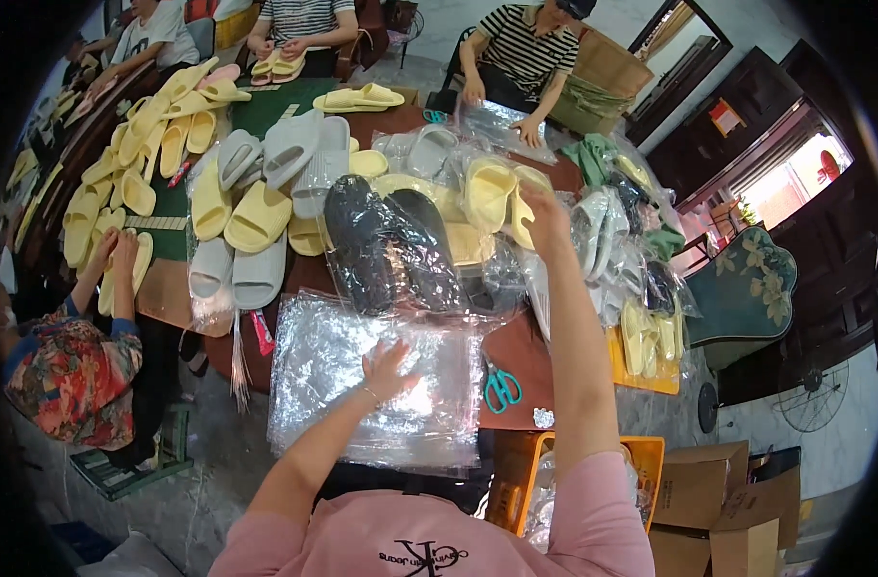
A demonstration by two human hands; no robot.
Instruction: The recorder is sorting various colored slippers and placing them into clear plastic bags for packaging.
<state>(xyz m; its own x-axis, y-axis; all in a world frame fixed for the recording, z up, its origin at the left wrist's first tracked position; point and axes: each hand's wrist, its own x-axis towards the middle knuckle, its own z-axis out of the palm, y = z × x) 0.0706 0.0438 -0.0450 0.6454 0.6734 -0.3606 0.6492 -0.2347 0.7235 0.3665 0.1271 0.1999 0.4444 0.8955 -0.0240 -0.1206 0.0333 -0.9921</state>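
My left hand (387,373) lies with spread fingers on a stack of clear plastic bags (425,428) at the table's near side. My right arm reaches forward over the pile, and my right hand (548,226) is closed on a pair of yellow slippers (489,195) in a clear bag. Its fingertips are partly hidden behind the slipper. Just left of that pair lie bagged black slippers (391,245), between my two hands. Teal-handled scissors (502,388) rest right of the bag stack.
Grey slippers (293,154) and loose yellow ones (146,130) crowd the table's left. Bagged slippers (602,231) are heaped at right. An orange crate (641,462) stands by my right side, near cardboard boxes (737,500). Co-workers sit around, one handling a clear bag (501,125) opposite.
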